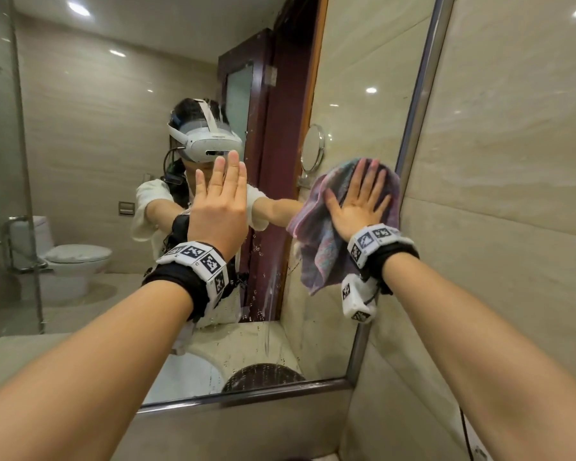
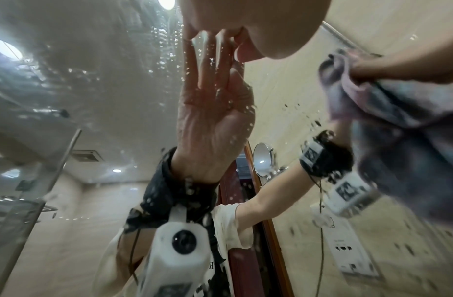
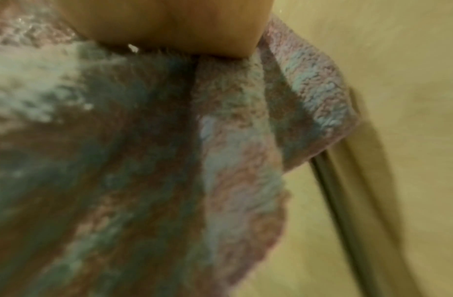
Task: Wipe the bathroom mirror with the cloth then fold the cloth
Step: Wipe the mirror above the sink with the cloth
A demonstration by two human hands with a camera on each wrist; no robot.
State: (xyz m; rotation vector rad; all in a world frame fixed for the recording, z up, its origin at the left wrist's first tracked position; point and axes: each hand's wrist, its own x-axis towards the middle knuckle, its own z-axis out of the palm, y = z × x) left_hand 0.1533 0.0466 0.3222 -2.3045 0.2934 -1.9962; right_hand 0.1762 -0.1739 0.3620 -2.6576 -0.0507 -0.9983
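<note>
- Right hand [image 1: 359, 202] flat, fingers spread straight, pressing cloth [image 1: 316, 247] onto mirror [image 1: 80, 128] beside its right frame edge.
- Left hand [image 1: 218, 201] straight-fingered, tips against wet glass, holding nothing.
- Cloth: soft terry, light, limp; lower part hanging loose below palm, likely to slip if pressure eases.
- Best taken by two hanging corners for folding.
- Droplets remaining on glass; folding not yet begun.

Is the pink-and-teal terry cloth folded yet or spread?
Spread: the pink-and-teal terry cloth drapes loosely, unfolded, under the flat right hand on the mirror.
</note>
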